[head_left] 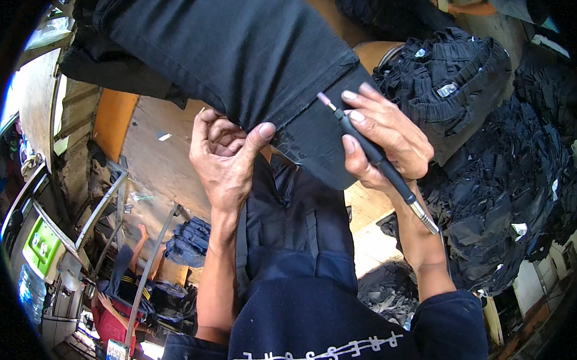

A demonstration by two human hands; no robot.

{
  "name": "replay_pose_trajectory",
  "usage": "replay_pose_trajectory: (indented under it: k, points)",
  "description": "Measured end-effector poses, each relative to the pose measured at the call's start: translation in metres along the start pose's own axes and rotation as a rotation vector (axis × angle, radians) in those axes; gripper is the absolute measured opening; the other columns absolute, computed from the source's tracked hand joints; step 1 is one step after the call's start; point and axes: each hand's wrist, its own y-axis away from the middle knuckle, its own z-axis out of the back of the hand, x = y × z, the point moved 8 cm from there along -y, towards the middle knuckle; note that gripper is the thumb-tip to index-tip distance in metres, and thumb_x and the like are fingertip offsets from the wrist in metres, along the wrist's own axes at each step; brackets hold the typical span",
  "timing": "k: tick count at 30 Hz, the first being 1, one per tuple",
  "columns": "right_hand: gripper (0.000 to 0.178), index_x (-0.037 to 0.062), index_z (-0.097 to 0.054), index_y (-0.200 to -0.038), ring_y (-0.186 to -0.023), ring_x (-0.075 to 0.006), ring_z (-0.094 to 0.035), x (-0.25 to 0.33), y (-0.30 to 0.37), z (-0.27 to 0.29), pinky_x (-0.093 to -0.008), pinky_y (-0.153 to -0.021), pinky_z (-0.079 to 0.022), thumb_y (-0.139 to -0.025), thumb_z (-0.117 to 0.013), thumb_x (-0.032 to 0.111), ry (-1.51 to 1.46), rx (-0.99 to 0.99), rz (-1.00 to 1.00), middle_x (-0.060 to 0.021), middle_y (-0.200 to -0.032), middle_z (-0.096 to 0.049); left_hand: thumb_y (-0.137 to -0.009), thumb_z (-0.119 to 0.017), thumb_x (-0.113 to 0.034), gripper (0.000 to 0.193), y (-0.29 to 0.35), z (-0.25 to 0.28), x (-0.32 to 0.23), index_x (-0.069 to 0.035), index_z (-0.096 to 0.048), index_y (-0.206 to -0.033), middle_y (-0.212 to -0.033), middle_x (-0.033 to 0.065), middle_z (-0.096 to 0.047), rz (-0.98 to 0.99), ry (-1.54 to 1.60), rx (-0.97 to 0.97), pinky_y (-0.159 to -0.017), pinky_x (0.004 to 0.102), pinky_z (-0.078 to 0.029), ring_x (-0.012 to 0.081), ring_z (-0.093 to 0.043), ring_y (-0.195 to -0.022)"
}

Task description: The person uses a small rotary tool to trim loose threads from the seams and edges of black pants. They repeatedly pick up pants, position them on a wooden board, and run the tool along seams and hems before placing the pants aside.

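Note:
A pair of black denim trousers (231, 50) stretches from the top of the view down toward my lap, with a seam across the leg and a frayed, worn patch (287, 143) near its lower edge. My left hand (226, 150) grips the cloth's near edge, the thumb on top and the fingers curled beneath. Held like a pen, a slim black rotary grinder handpiece (368, 141) with a pinkish stone tip lies in my right hand (393, 133). That tip sits over the fabric beside the seam; whether it touches I cannot tell.
Bundled black trousers (442, 77) stand at the right, above a large heap of dark garments (502, 203). A wooden board (165, 147) lies to the left. Other people (117, 316) sit at the lower left, near a metal rail (147, 270). Another person's arm (468, 8) shows at upper right.

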Motion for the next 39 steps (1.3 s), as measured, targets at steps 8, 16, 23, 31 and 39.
replay_pose_trajectory:
  k: [8,16,23,31,39]
  points:
    - [0.035,-0.0013,-0.081,-0.117,-0.106,-0.0383,-0.083,0.0,0.004,-0.009,-0.0564,-0.102,-0.065,-0.083,-0.086,0.004,0.03,0.091,0.0,-0.0173,-0.099,-0.082,-0.083,-0.099,-0.001,0.062,-0.002,0.0,0.01,-0.002,-0.053,-0.125,-0.084,-0.0066,-0.043,-0.027,0.127,0.012,-0.069,0.0142,-0.046,0.0017,-0.049,-0.073]
    - [0.034,-0.0015,-0.08,-0.117,-0.107,-0.0384,-0.083,-0.001,0.004,-0.008,-0.0559,-0.101,-0.066,-0.083,-0.085,0.003,0.045,0.097,-0.024,-0.0192,-0.102,-0.082,-0.084,-0.098,0.0,0.063,-0.002,-0.002,0.009,-0.002,-0.052,-0.126,-0.085,-0.0065,-0.042,-0.022,0.099,0.035,-0.066,0.0163,-0.05,0.0018,-0.049,-0.072]
    - [0.033,-0.002,-0.079,-0.117,-0.107,-0.0387,-0.083,-0.004,0.007,-0.005,-0.0565,-0.102,-0.065,-0.084,-0.083,0.002,0.057,0.021,-0.026,-0.0189,-0.102,-0.082,-0.085,-0.097,-0.002,0.058,-0.002,-0.003,0.008,-0.002,-0.053,-0.123,-0.083,-0.0067,-0.042,-0.021,0.097,0.037,-0.065,0.0205,-0.059,0.0018,-0.051,-0.07]
    - [0.034,-0.0045,-0.078,-0.115,-0.107,-0.0402,-0.082,-0.007,0.008,-0.003,-0.0582,-0.102,-0.065,-0.082,-0.083,-0.001,0.063,-0.027,-0.035,-0.0205,-0.101,-0.082,-0.086,-0.097,-0.003,0.056,-0.003,-0.005,0.007,-0.002,-0.053,-0.12,-0.082,-0.0068,-0.041,-0.037,0.086,0.041,-0.065,0.0222,-0.062,0.0022,-0.051,-0.068]
    - [0.033,-0.0045,-0.077,-0.115,-0.107,-0.0405,-0.082,-0.009,0.007,0.001,-0.0585,-0.103,-0.064,-0.082,-0.082,-0.001,0.087,-0.045,-0.073,-0.0195,-0.101,-0.082,-0.086,-0.096,-0.002,0.056,-0.003,-0.004,0.01,-0.004,-0.052,-0.121,-0.084,-0.0075,-0.04,-0.026,0.106,0.038,-0.066,0.0191,-0.057,0.0016,-0.049,-0.07]
